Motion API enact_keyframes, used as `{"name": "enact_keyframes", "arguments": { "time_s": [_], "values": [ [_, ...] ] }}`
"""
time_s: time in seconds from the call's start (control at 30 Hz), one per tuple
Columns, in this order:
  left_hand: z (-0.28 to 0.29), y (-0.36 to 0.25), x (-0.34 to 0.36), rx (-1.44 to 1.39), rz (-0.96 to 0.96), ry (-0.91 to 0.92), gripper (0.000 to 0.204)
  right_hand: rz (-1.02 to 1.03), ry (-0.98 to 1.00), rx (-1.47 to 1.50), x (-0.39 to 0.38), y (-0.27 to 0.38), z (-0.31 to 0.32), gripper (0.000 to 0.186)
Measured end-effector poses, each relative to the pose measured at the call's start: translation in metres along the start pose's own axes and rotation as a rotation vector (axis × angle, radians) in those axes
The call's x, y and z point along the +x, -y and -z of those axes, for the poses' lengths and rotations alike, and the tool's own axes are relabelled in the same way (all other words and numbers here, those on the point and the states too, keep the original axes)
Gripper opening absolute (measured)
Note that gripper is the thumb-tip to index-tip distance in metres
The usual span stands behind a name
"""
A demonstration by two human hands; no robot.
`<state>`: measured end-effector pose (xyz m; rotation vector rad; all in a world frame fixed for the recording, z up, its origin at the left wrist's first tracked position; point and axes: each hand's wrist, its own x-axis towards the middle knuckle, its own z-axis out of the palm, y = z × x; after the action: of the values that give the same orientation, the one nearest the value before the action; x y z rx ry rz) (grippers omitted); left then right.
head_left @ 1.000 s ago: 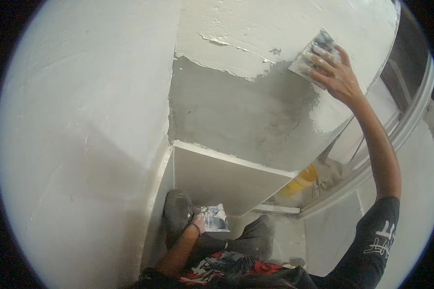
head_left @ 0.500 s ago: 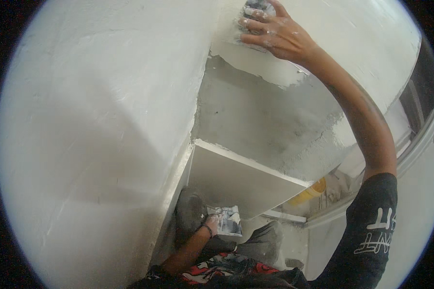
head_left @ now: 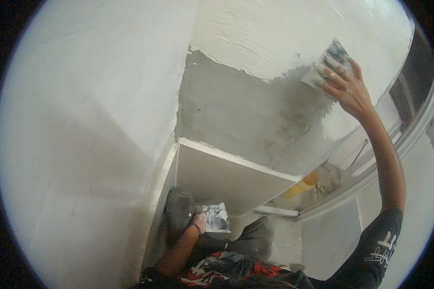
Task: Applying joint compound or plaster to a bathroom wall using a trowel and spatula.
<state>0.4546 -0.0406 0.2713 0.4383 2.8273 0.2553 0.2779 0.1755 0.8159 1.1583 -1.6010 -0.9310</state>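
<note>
High at the right, my right hand (head_left: 350, 91) is closed on a flat putty scraper (head_left: 337, 49), its fingers spread across the smeared blade. The blade lies against the wall, where wet cream-white putty (head_left: 255, 29) meets a bare grey patch (head_left: 246, 111). The fingers are spotted with putty. Low in the view, by my knee, my left hand (head_left: 199, 222) grips the edge of a flat rectangular putty plate (head_left: 217, 219). White putty is smeared on its face.
A smooth white wall (head_left: 82, 106) fills the left side. Below the grey patch juts a white slab (head_left: 231, 178) with a rough edge. A yellow bucket (head_left: 302, 185) stands beyond it at the right, near a curved pale frame (head_left: 412, 132).
My right hand has moved the scraper right and somewhat down along the wall. Putty streaks now show where it was. My left hand still holds the plate; the whole view has shifted slightly.
</note>
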Motion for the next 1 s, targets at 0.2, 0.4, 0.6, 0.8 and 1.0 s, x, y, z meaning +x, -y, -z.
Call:
{"name": "enact_keyframes", "arguments": {
  "time_s": [0.2,0.4,0.6,0.8,1.0],
  "values": [
    [-0.05,0.017,0.022,-0.365,-0.096,-0.197,0.045,0.045,-0.281,-0.051,0.084,0.01,0.038,0.033],
    [0.002,-0.004,0.013,-0.357,-0.127,-0.218,0.045,0.119,-0.311,-0.051,0.187,0.044,0.043,0.029],
    [-0.035,0.008,0.028,-0.223,-0.116,-0.202,0.047,0.115,-0.297,-0.092,0.206,0.048,0.041,0.025],
    [-0.101,0.018,0.045,-0.13,-0.017,-0.307,0.039,0.21,-0.221,0.049,0.187,0.035,0.04,0.02],
    [-0.047,0.013,0.02,-0.315,-0.095,-0.327,0.041,-0.013,-0.179,-0.095,0.152,0.038,0.035,0.03]
  ]
}}
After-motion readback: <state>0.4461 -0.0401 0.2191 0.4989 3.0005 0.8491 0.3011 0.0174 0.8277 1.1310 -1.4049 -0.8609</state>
